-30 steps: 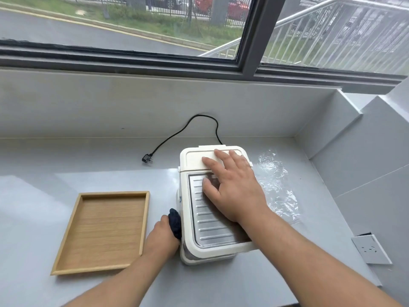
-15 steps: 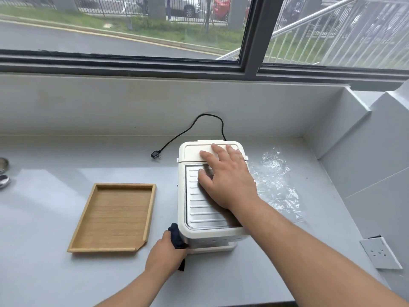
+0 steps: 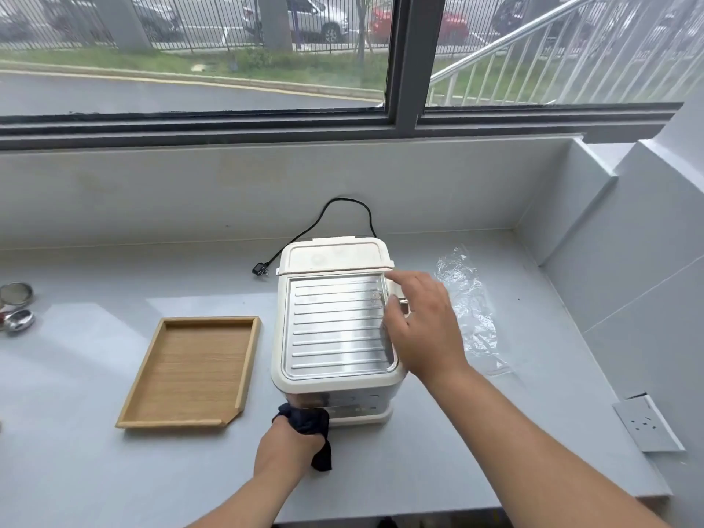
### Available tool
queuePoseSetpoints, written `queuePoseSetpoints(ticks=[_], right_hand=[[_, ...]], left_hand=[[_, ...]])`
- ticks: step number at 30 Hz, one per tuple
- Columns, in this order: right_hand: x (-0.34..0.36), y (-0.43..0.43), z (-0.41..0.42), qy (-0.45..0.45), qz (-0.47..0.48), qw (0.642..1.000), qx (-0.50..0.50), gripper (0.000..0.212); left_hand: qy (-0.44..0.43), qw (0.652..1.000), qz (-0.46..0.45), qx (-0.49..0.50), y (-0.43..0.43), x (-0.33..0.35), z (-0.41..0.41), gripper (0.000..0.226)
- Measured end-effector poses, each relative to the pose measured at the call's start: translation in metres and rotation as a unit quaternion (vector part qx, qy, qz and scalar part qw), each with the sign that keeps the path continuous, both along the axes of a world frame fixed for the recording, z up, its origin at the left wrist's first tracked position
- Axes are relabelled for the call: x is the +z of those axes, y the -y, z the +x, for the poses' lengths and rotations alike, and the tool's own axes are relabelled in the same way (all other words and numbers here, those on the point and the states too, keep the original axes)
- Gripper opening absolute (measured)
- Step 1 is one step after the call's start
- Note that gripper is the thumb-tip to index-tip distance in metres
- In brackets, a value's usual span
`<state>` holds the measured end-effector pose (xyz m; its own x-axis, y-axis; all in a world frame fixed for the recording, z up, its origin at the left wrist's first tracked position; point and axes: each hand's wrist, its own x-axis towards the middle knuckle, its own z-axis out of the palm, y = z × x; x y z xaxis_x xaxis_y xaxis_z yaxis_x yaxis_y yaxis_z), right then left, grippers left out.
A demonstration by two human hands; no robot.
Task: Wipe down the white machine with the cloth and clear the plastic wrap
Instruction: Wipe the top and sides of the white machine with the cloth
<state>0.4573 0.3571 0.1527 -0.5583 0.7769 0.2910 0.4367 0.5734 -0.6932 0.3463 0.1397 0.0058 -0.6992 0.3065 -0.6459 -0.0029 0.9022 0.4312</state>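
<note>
The white machine (image 3: 335,261) with a ribbed metal top plate stands in the middle of the grey counter. My left hand (image 3: 284,449) grips a dark blue cloth (image 3: 308,423) and presses it against the machine's lower front left corner. My right hand (image 3: 421,325) hovers over the machine's right edge with fingers relaxed and the index finger stretched toward the back, holding nothing. Crumpled clear plastic wrap (image 3: 466,299) lies flat on the counter just right of the machine.
A wooden tray (image 3: 190,371) lies left of the machine. The machine's black power cord (image 3: 327,219) loops behind it, unplugged. Metal utensils (image 3: 17,312) sit at the far left. A wall socket (image 3: 647,423) is on the right wall. A raised ledge runs behind.
My right hand has lifted off the top plate and shifted to the machine's right edge. My left hand has brought the cloth from the left side round to the front corner.
</note>
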Motion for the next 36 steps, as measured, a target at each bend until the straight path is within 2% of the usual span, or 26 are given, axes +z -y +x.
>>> queuePoseSetpoints(ticks=[3, 6, 13, 17, 22, 29, 31, 33, 36], right_hand=[[-0.026, 0.002, 0.034, 0.000, -0.049, 0.998, -0.032, 0.037], [-0.061, 0.017, 0.072, 0.087, -0.099, 0.991, -0.027, 0.038], [-0.114, 0.063, 0.099, 0.262, -0.182, 0.936, 0.150, 0.045], [-0.131, 0.079, 0.091, 0.300, -0.213, 0.907, 0.205, 0.059], [-0.150, 0.087, 0.086, 0.276, -0.238, 0.916, 0.168, 0.068], [-0.152, 0.085, 0.079, 0.179, -0.249, 0.949, 0.081, 0.052], [-0.154, 0.079, 0.080, 0.172, -0.265, 0.947, 0.062, 0.051], [-0.153, 0.074, 0.081, 0.165, -0.288, 0.942, 0.059, 0.050], [-0.154, 0.065, 0.082, 0.130, -0.337, 0.932, 0.024, 0.036]], left_hand=[[-0.009, 1.000, -0.003, 0.009, -0.004, 0.002, 0.006, 0.050], [-0.011, 1.000, 0.006, 0.012, -0.009, 0.007, 0.015, 0.045], [0.030, 0.999, 0.033, 0.022, -0.028, 0.010, 0.045, 0.045], [0.069, 0.995, 0.069, 0.032, -0.049, 0.006, 0.065, 0.037], [0.103, 0.992, 0.070, 0.027, -0.063, 0.004, 0.075, 0.033], [0.176, 0.974, 0.069, -0.121, -0.076, 0.002, 0.072, 0.055], [0.142, 0.974, 0.047, -0.172, -0.080, 0.005, 0.072, 0.054], [0.064, 0.970, 0.002, -0.232, -0.084, 0.011, 0.074, 0.060], [-0.036, 0.956, -0.034, -0.288, -0.083, 0.026, 0.085, 0.056]])
